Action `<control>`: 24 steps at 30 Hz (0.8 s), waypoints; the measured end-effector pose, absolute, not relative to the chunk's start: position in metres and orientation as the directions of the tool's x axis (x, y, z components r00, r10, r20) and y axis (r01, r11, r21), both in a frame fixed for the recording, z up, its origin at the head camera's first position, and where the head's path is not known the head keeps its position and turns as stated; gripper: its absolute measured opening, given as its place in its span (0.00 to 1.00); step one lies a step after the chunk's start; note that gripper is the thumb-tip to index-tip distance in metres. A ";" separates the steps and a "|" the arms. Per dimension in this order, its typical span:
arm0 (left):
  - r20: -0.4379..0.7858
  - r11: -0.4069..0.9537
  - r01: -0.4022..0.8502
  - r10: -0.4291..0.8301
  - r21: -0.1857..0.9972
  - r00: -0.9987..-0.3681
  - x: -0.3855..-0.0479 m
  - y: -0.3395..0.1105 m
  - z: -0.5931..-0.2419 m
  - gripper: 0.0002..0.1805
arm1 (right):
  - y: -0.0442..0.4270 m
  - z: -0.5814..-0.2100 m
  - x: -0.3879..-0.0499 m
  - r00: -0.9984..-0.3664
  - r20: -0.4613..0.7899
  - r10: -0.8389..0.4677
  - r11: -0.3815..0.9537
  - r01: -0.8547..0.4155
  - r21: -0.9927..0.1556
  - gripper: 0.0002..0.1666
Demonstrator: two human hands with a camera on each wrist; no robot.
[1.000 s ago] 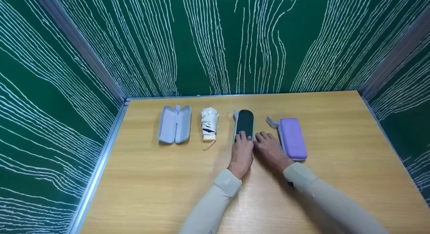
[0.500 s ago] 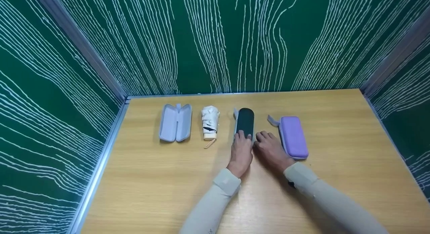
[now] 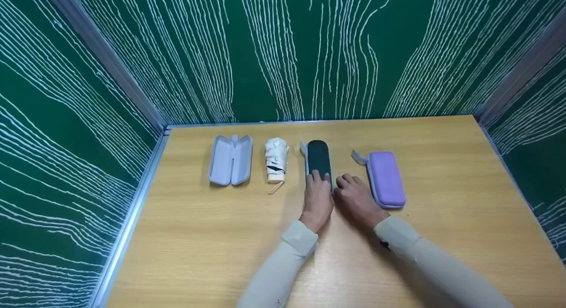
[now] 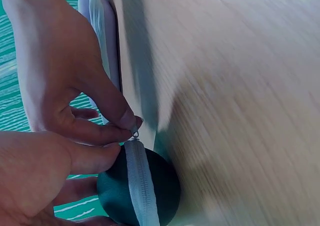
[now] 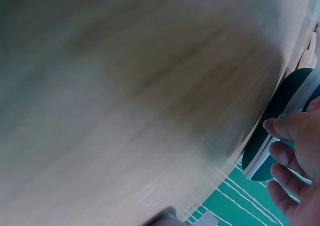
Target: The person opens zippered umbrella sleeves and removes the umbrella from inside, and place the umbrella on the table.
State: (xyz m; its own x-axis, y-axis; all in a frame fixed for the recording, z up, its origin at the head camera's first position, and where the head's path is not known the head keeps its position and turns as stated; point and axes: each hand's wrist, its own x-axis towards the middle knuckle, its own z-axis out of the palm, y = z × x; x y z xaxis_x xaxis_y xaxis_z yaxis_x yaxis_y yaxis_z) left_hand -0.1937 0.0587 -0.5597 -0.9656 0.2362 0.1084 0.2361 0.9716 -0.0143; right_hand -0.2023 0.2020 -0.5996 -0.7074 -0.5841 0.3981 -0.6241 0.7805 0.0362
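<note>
A long dark green case [image 3: 318,156] with a pale zipper edge lies closed on the table, its far end turned slightly left. My left hand [image 3: 317,202] grips its near end, fingertips on the top. In the left wrist view, my left hand [image 4: 37,178] holds the rounded end of the dark case [image 4: 167,183], while my right hand [image 4: 62,70] pinches the small zipper pull [image 4: 135,133] between thumb and finger. The right wrist view has my right hand [image 5: 302,156] beside the case [image 5: 290,88], its other fingers loosely bent.
Right of my right hand [image 3: 359,201] lies a closed purple case [image 3: 387,179] with a grey strap. Left of the dark case are a folded white umbrella [image 3: 276,159] and an open pale grey-blue case [image 3: 231,161]. Green walls with white lines border the wooden table [image 3: 212,250].
The dark case's far end has swung slightly to the left. Both hands have stayed in nearly the same place.
</note>
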 end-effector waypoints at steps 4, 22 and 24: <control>0.119 0.974 0.226 0.223 0.008 -0.967 -0.194 0.059 -0.562 0.27 | 0.202 -0.600 -0.200 -0.709 0.392 -0.586 0.779 -0.627 0.031 0.07; 0.083 0.976 0.205 0.198 0.079 -0.977 -0.193 0.060 -0.562 0.28 | 0.201 -0.600 -0.195 -0.695 0.438 -0.570 0.765 -0.643 -0.024 0.08; 0.076 0.975 0.195 0.187 0.110 -0.979 -0.193 0.060 -0.562 0.28 | 0.201 -0.601 -0.194 -0.689 0.449 -0.568 0.765 -0.644 -0.020 0.08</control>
State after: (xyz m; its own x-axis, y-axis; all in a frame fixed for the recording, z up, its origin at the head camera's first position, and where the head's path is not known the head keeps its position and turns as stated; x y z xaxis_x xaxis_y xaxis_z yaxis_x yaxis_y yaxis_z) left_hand -0.1929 0.0604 -0.5616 -0.9794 0.1871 0.0756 0.1946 0.9747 0.1098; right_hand -0.1938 0.2006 -0.6006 -0.6893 -0.5684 0.4492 -0.6438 0.7650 -0.0198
